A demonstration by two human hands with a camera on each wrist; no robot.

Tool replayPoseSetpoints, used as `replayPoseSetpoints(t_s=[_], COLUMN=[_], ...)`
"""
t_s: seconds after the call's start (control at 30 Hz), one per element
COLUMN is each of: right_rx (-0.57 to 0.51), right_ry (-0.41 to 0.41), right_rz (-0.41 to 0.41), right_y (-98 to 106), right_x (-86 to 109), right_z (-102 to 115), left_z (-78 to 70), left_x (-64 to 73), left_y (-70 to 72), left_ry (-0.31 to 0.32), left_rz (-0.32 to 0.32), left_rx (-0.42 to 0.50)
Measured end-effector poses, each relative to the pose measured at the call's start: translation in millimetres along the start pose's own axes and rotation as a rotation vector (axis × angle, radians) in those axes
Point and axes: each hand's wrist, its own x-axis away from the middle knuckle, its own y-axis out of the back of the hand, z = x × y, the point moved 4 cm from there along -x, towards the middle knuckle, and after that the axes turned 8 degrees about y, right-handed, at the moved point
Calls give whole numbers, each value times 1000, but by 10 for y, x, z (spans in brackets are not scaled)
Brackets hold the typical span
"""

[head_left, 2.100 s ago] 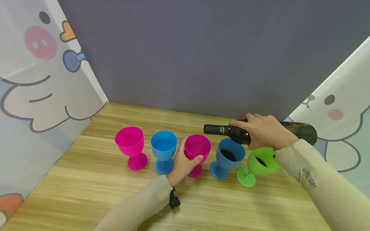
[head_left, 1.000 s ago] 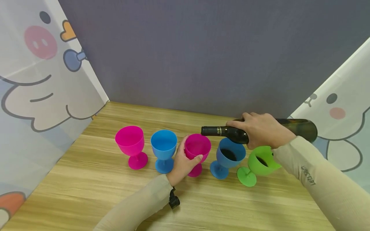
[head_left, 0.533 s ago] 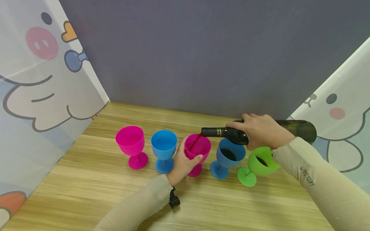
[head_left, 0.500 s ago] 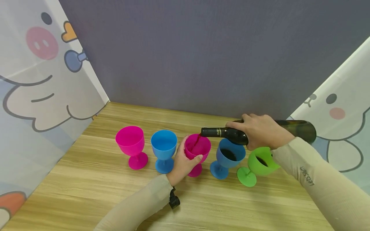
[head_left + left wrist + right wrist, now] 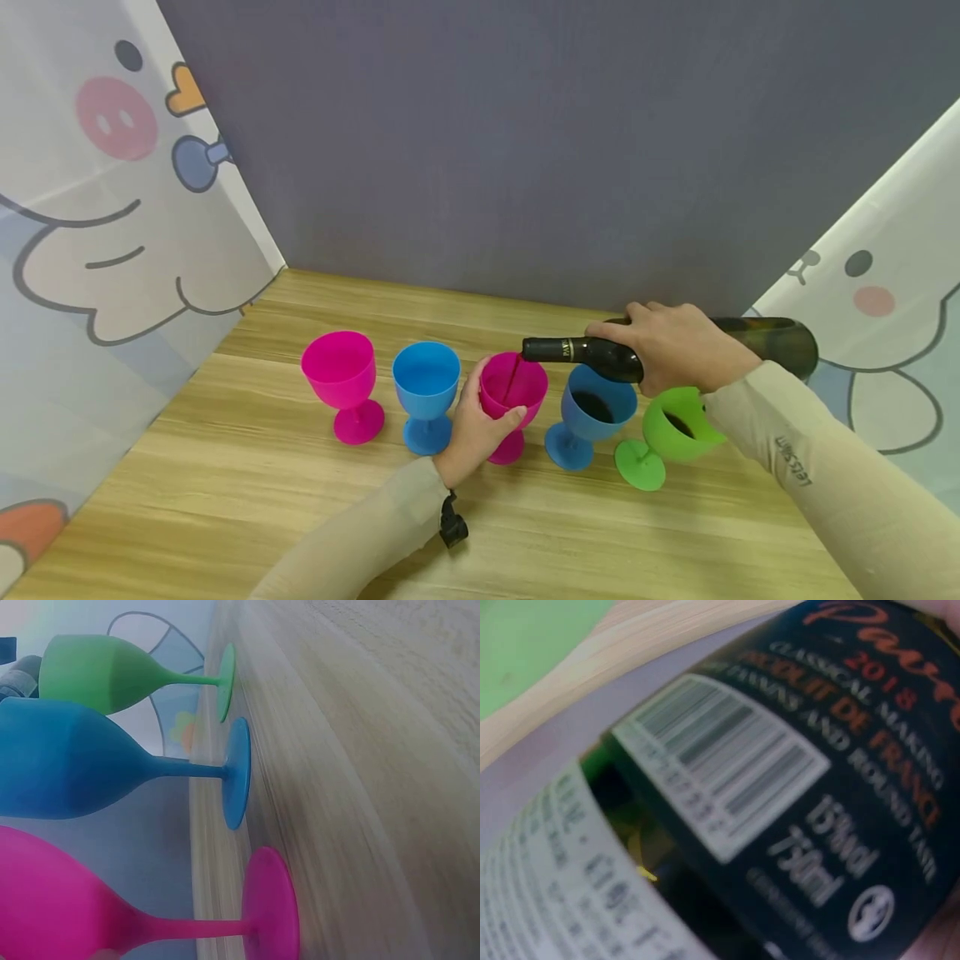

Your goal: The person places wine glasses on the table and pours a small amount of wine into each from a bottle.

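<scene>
In the head view my right hand [image 5: 678, 346] grips a dark wine bottle [image 5: 776, 342] lying nearly level, its neck pointing left. A thin red stream of wine [image 5: 513, 377] falls from its mouth into the middle pink goblet [image 5: 527, 385]. My left hand [image 5: 476, 429] holds that goblet's bowl, thumb in front and fingers behind on the left side. Up close, the right wrist view has the bottle's printed label [image 5: 840, 750]. To the right stand a blue goblet [image 5: 573, 446] and a green goblet [image 5: 640, 465], both with dark liquid inside. My right sleeve partly covers the green one.
Left of my left hand stand another blue goblet [image 5: 426, 404] and another pink goblet [image 5: 341, 392]. All the goblets form a row on the wooden table [image 5: 225, 500]. A grey panel [image 5: 487, 150] rises behind, with cartoon-printed sheets at both sides.
The bottle's mouth has moved slightly left and over the middle pink goblet, and wine has begun to run from it. My left hand keeps its hold on the goblet.
</scene>
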Motion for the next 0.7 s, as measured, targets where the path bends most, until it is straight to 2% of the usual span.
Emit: replayPoseSetpoints(t_s=[0.43,0.7], right_rx=[-19,-22], right_ry=[-28,-29], right_rz=[44,53], right_y=[3,3], right_x=[-12,4], right_z=[-16,-15], left_z=[0,24], left_x=[-20,-20], left_y=[10,7], left_ry=[8,28], left_rz=[8,0], left_rx=[25,-6])
